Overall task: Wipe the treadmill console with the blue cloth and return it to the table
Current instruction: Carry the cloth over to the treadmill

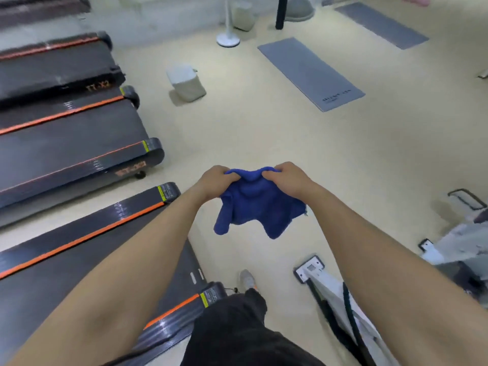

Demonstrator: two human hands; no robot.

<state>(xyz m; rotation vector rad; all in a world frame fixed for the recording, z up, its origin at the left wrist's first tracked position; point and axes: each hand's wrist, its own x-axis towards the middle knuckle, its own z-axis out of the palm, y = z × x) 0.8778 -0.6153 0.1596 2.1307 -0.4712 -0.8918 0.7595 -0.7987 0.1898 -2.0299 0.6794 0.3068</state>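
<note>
The blue cloth [253, 204] hangs bunched in front of me over the pale floor, its lower corners dangling. My left hand [215, 182] grips its upper left edge and my right hand [287, 179] grips its upper right edge, both arms stretched forward. No treadmill console and no table are in view; only the rear ends of treadmill decks [79, 233] show at the left.
Several black treadmills with orange stripes [68, 143] line the left side. A grey bag [186, 83] sits on the floor ahead, near a white fan base [228, 39]. Grey mats [310, 72] lie at the upper right. White exercise equipment [332, 294] stands at my right.
</note>
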